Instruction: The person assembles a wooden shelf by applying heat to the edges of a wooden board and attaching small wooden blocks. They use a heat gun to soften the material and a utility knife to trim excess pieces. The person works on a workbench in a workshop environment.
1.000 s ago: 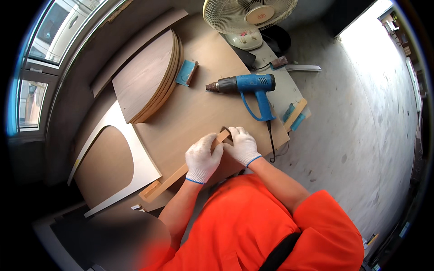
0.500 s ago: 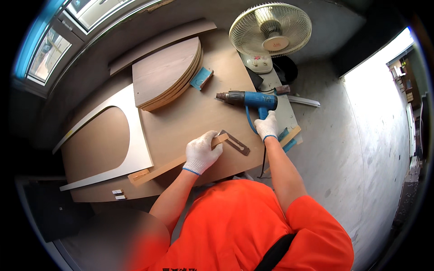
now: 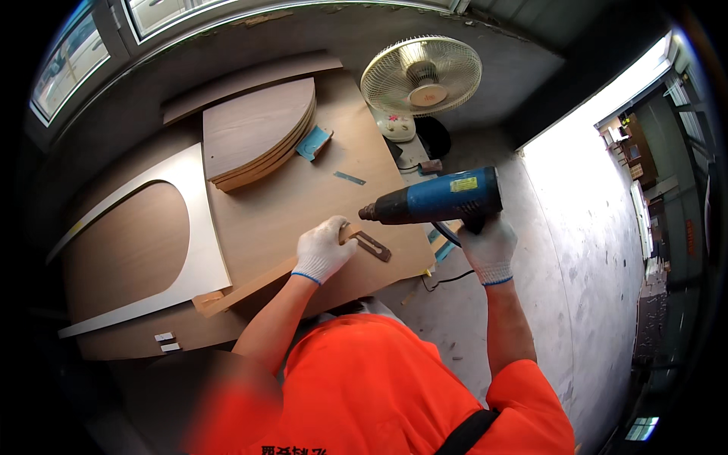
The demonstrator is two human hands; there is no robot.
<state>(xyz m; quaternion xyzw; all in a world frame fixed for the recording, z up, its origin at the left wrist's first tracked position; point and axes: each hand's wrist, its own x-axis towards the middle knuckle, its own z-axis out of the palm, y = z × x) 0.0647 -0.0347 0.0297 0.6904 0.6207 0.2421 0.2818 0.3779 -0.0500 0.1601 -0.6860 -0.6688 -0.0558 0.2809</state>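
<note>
My gloved right hand (image 3: pixel 487 246) grips the handle of a blue and black heat gun (image 3: pixel 447 195), held up over the right edge of the table with its nozzle pointing left. My gloved left hand (image 3: pixel 324 249) is closed around the end of a long tan strip of edge banding (image 3: pixel 254 290). That strip runs down and left past my forearm, its far end near the white board. Right beside my left fingers is a dark slotted metal blade (image 3: pixel 373 246); whether my fingers touch it I cannot tell. The nozzle is a short way above and right of my left hand, apart from it.
On the wooden table sit a stack of curved boards (image 3: pixel 258 129), a white frame-like board (image 3: pixel 199 250), a blue sanding block (image 3: pixel 313 142) and a thin metal strip (image 3: pixel 349 178). A fan (image 3: pixel 421 76) stands at the far edge. A black cord (image 3: pixel 455 279) hangs at the right.
My right hand has lifted the heat gun off the table and moved it right and nearer. The thin metal strip now shows. My left hand keeps its hold on the edge banding.
</note>
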